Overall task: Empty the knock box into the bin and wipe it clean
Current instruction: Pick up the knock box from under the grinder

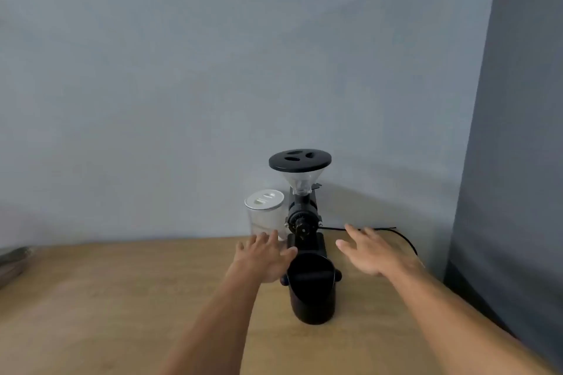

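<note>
Knock box (311, 289) stands on wooden table (122, 298) between spread, seemingly empty-gripped left hand (264, 257) and right hand (370, 251).

In front of me the knock box (311, 289) is plain matte black, and so are the grinder (304, 222) and its cable (399, 234). The counter (122, 298) is light brown wood grain; the canister (264, 216) is clear, its lid white.

Black round knock box (311, 292) stands upright on the wooden table (122, 298) (bar across its mouth).
</note>
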